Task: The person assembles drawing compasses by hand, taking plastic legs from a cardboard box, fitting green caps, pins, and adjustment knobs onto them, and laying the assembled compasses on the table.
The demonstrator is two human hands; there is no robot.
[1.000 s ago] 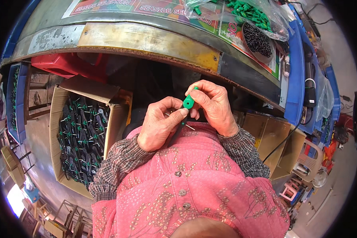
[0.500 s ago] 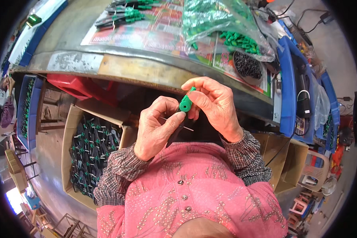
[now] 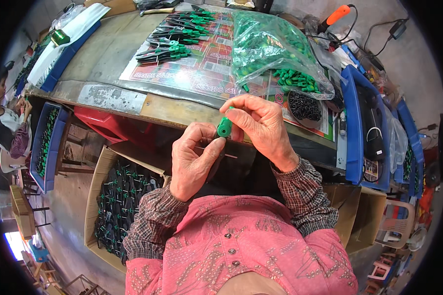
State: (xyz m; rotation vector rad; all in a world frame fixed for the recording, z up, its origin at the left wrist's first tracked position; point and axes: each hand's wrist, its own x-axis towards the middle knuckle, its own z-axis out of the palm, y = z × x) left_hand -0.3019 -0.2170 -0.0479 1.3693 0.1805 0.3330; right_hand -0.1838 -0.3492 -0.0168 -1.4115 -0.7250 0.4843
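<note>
My right hand (image 3: 262,127) pinches a small green plastic cap (image 3: 224,128) between thumb and fingers, just below the workbench edge. My left hand (image 3: 194,160) is closed around a dark slim tool (image 3: 214,164) with a thin metal pin sticking out to the right, its thumb touching the green cap. Both hands meet over my lap, above my pink shirt.
A clear bag of green caps (image 3: 270,56) lies on the workbench (image 3: 113,96), with rows of green-handled tools (image 3: 174,37) behind and a dish of small black parts (image 3: 304,105). A cardboard box of finished black-and-green tools (image 3: 120,206) stands at lower left. Blue trays (image 3: 354,128) sit right.
The view has tilted up, showing more of the bench. My hands stay together and have shifted slightly, the green cap now pressed lower against the tool in my left hand.
</note>
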